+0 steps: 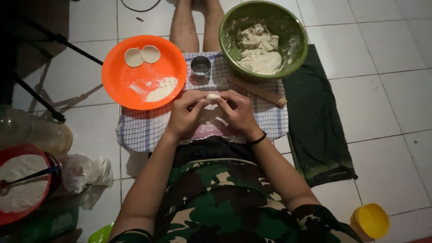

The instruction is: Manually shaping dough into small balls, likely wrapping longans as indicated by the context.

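Note:
Both my hands meet over the checked cloth (139, 128) on my lap. My left hand (185, 114) and my right hand (239, 112) pinch a small white piece of dough (212, 96) between their fingertips. Just beyond them stands a small metal ring cutter (200, 66). An orange plate (121, 83) at the left holds two flat dough discs (141, 56) and a patch of flour (162, 88). A green bowl (292, 31) at the upper right holds a lump of dough (258, 47).
A wooden rolling pin (265, 93) lies under the bowl's edge. A dark green towel (317, 121) covers the floor at right. A red bowl of flour (20, 189) with a spoon, a plastic bottle (42, 132), a crumpled bag (85, 173) and a yellow cup (371, 220) stand around.

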